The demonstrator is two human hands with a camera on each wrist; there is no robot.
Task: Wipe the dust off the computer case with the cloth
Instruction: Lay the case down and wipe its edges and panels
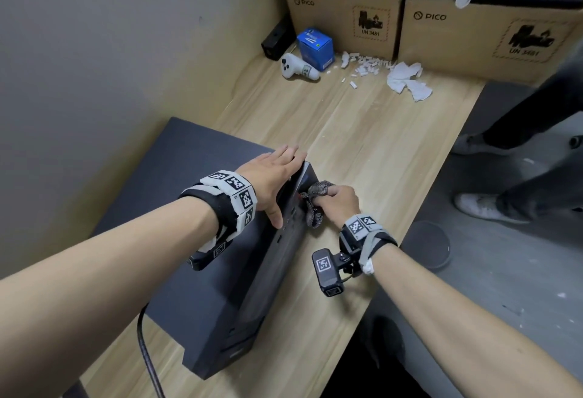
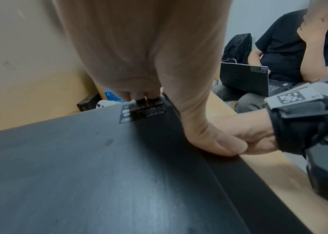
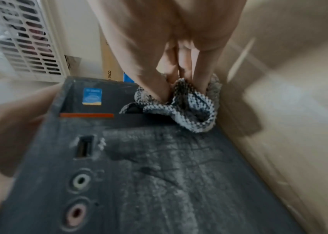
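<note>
Steadying the computer case (image 1: 202,240) from the head view, my left hand (image 1: 271,180) lies flat on its top edge — my right hand (image 1: 339,202) bunches the cloth (image 1: 315,200) against its front panel, bare table (image 1: 362,145) beyond. Right wrist: fingers (image 3: 160,85) pinch the cloth (image 3: 189,109) on the dusty case (image 3: 159,174).

A pale wood-grain counter (image 1: 362,145) runs along a plain grey-beige wall (image 1: 110,35). Cardboard boxes (image 1: 344,19) are stacked at its far end. On the right is grey floor (image 1: 504,271), and a white slatted grille (image 3: 18,39) shows beyond.
</note>
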